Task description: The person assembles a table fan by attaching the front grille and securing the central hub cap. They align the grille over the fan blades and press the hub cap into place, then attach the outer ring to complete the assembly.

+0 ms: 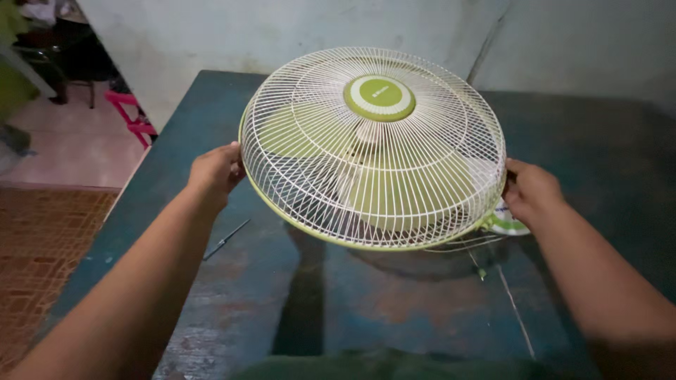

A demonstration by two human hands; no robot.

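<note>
A fan head (373, 151) with a white wire guard, a green rim and green blades behind the wires is held above a dark teal table (612, 155), its face tilted up toward me. A round green and white cap sits at the centre of the guard. My left hand (215, 172) grips the guard's left rim. My right hand (529, 191) grips the right rim. Under the right rim a white and green part of the fan (508, 224) peeks out; most of it is hidden.
A thin dark tool (225, 241) lies on the table left of the fan. A thin cord (514, 302) runs across the table toward me. A white wall stands behind the table. At the left are a tiled floor and a pink stool (130, 112).
</note>
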